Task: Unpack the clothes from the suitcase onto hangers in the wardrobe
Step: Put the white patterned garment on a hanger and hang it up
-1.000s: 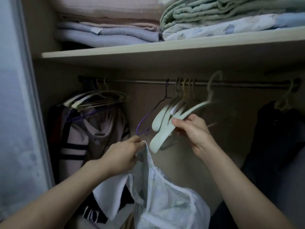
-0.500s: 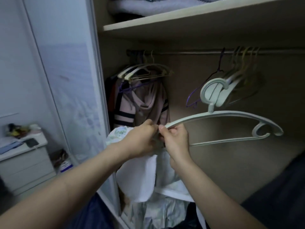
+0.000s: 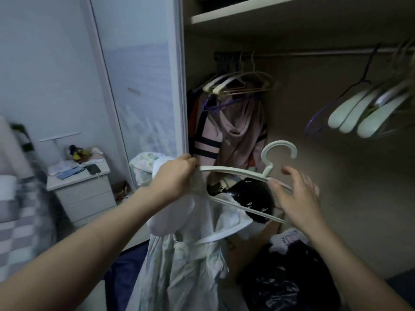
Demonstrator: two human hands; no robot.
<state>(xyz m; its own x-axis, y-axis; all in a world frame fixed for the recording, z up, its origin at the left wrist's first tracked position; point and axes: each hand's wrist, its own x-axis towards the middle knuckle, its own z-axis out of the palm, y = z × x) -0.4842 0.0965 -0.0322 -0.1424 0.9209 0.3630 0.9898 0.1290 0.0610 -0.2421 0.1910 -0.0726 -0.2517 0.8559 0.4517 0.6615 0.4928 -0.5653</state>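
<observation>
My left hand (image 3: 174, 176) grips the left end of a pale green plastic hanger (image 3: 238, 170) together with the shoulder of a white, pale-printed garment (image 3: 179, 257) that hangs down below it. My right hand (image 3: 296, 196) is spread, fingers straight and blurred, at the hanger's right arm and lower bar. The hanger's hook (image 3: 279, 149) points up. Behind is the wardrobe rail (image 3: 314, 52), with several empty pale green hangers (image 3: 368, 113) and a purple wire hanger (image 3: 336, 102) at the right.
A pink striped hooded top (image 3: 233, 133) hangs at the rail's left under several hangers. Black bags and clothes (image 3: 285, 277) lie on the wardrobe floor. The sliding door (image 3: 143, 86) stands to the left, and a white bedside table (image 3: 83, 187) farther left. A shelf (image 3: 235, 10) runs above.
The hanger came off the rail and down in front of me. My left hand took over its left end with the garment; my right hand let go and slid to the right arm.
</observation>
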